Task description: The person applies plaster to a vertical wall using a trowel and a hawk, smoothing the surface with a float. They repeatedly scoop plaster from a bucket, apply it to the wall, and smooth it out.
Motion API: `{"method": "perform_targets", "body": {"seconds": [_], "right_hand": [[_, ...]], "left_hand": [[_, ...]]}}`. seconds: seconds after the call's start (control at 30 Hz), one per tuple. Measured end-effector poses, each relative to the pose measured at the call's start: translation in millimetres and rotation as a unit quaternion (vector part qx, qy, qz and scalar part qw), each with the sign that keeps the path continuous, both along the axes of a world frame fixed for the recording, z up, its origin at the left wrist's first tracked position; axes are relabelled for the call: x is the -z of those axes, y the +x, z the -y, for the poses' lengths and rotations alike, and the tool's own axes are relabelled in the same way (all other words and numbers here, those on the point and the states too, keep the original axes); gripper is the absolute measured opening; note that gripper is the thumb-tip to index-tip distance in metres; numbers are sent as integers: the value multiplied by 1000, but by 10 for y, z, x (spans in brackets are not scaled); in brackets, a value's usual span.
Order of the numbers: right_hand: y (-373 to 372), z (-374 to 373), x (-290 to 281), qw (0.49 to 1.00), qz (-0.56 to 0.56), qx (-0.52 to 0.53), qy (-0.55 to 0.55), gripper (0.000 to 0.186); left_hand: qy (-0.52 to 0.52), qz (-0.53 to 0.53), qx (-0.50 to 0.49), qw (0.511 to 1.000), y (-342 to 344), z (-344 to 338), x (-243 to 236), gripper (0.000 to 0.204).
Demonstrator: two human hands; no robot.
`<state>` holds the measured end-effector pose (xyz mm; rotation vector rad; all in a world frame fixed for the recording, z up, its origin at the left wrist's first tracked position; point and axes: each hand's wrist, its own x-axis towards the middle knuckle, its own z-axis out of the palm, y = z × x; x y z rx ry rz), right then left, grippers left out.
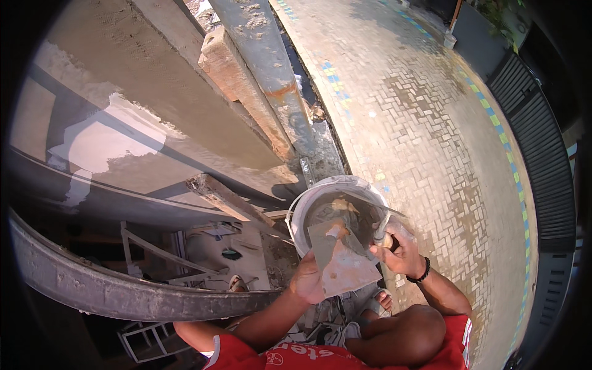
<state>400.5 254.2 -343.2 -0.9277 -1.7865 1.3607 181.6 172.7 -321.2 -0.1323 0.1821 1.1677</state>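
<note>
My left hand [306,280] is closed on the edge of a flat, squarish board [351,271] smeared with grey and orange-brown. The board is held over the near side of a white bucket [298,219], whose inside is coated with grey, mortar-like material [320,209]. My right hand [404,251], a dark beaded bracelet at its wrist, grips the handle of a trowel [383,233] at the bucket's right side. Its thin blade appears nearly edge-on across the bucket's far right rim. The board hides part of the bucket's inside.
A wall [166,80] with wet grey plaster and a white patch rises at left. Rough timbers [240,92] and a grey post [265,55] stand beyond the bucket. A curved dark ledge [123,277] runs at lower left, above a lower area. Paving [419,123] lies right, below a dark gate [536,117].
</note>
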Motion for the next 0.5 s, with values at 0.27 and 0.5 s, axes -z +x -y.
{"method": "perform_targets", "body": {"seconds": [0.27, 0.5], "right_hand": [[-106, 45, 61, 987, -16, -77, 137, 39], [93, 113, 200, 985, 62, -104, 124, 33]], "left_hand": [[-3, -78, 8, 997, 68, -44, 35, 71], [-107, -131, 72, 983, 74, -93, -130, 90]]}}
